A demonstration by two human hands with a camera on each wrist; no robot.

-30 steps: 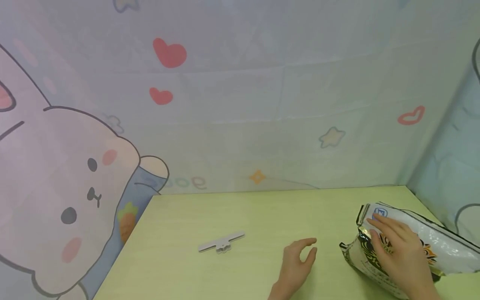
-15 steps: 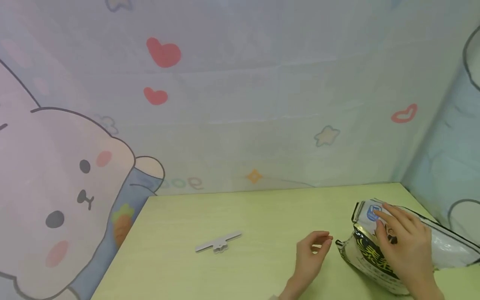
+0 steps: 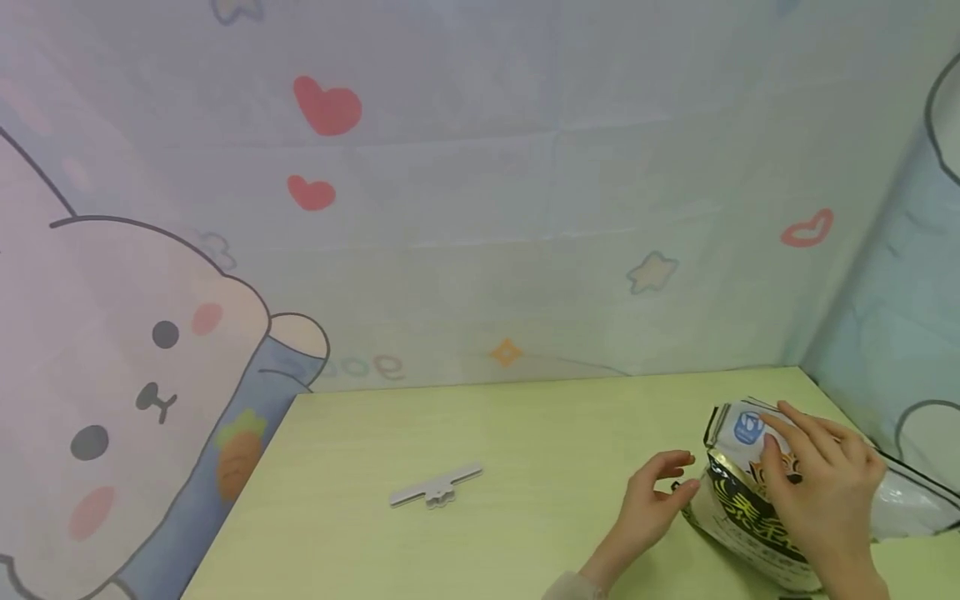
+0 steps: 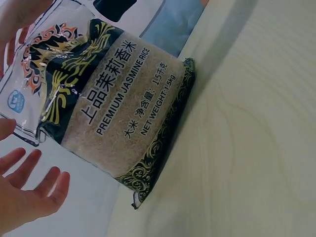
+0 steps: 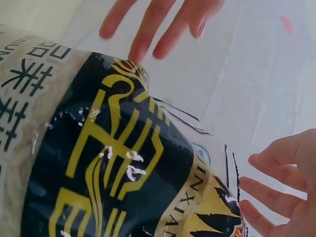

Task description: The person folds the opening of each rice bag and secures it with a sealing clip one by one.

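Note:
A plastic bag of jasmine rice (image 3: 757, 533) stands at the right of the table, its loose clear top flopped over to the right. My left hand (image 3: 652, 504) is beside the bag's left side, thumb and fingers parted and bent, holding nothing. The left wrist view shows that hand (image 4: 32, 192) apart from the bag's upper corner. My right hand (image 3: 825, 492) is over the upper front of the bag, fingers spread. In the right wrist view its fingers (image 5: 276, 192) lie close to the bag's top edge; whether they touch is unclear.
A white long-bar clip (image 3: 437, 487) lies on the pale yellow-green table (image 3: 360, 550), left of the hands. A printed cloth (image 3: 480, 208) with a rabbit, hearts and stars hangs behind the table and along its right side.
My left hand has moved right, up to the bag's left side. The right hand has shifted slightly right across the bag. The clip stays on the table; the head view has turned a little.

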